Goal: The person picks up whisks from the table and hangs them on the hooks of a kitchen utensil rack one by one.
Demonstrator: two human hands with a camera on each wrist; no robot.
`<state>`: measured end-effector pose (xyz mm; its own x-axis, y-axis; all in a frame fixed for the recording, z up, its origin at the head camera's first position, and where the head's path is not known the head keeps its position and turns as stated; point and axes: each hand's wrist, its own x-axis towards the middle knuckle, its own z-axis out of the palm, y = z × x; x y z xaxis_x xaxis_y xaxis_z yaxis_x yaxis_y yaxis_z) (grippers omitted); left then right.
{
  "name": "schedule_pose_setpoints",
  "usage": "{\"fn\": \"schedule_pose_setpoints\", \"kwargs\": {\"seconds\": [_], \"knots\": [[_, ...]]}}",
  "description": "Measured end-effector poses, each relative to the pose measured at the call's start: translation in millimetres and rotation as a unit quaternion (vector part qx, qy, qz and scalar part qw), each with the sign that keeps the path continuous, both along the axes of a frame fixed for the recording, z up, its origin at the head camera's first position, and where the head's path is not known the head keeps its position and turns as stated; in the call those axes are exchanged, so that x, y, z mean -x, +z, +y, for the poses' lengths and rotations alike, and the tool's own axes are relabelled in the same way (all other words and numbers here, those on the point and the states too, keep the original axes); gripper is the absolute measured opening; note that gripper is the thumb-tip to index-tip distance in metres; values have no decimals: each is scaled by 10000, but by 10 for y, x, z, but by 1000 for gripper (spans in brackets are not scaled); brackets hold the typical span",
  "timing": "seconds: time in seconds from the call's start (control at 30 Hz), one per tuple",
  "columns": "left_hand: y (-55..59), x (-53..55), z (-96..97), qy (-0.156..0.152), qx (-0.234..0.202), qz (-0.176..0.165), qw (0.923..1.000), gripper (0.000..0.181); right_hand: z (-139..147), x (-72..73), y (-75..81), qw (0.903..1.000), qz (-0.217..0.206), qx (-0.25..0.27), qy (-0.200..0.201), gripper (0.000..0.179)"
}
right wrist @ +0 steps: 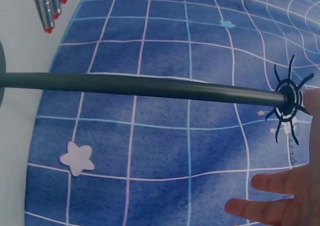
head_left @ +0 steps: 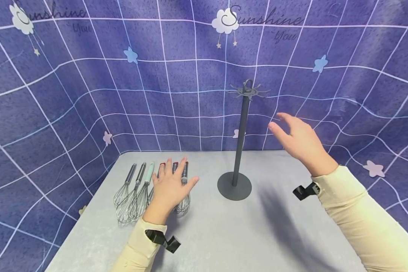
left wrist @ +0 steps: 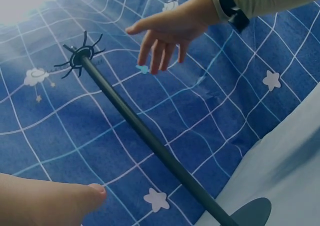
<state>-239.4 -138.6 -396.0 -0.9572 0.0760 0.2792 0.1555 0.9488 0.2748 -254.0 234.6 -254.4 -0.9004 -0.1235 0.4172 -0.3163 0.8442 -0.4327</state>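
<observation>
Fingers spread, my left hand (head_left: 170,189) hovers over a row of whisks in the head view and hides part of several of them. At the row's left lie two grey-handled whisks (head_left: 130,175), then a mint-handled whisk (head_left: 149,173). Handles with red ends, such as the rightmost whisk (head_left: 185,172), show around my fingers. A dark grey stand (head_left: 241,139) rises right of the whisks, with a round base and a ring of hooks on top. To its right my right hand (head_left: 300,139) hangs in the air, fingers loosely bent and holding nothing.
The whisks and stand are on a light grey table (head_left: 204,234). Behind and at the left hangs a blue curtain (head_left: 176,105) with a white grid, stars and clouds. A black wrist mount (head_left: 163,240) sits on the left sleeve, another mount (head_left: 306,191) on the right.
</observation>
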Motion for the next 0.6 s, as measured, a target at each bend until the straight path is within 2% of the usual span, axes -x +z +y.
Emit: {"fn": "schedule_pose_setpoints", "kwargs": {"seconds": [0.17,0.27,0.6], "knots": [[-24,-8,-14,-38,-1,164,9999,84,11,45,156,9996,116,263,9,74],[-47,-13,-24,-44,-32,147,9999,84,3,65,250,9992,141,366,21,74],[-97,-50,-28,-58,-143,210,9997,80,-154,145,591,9981,426,445,-14,69]]}}
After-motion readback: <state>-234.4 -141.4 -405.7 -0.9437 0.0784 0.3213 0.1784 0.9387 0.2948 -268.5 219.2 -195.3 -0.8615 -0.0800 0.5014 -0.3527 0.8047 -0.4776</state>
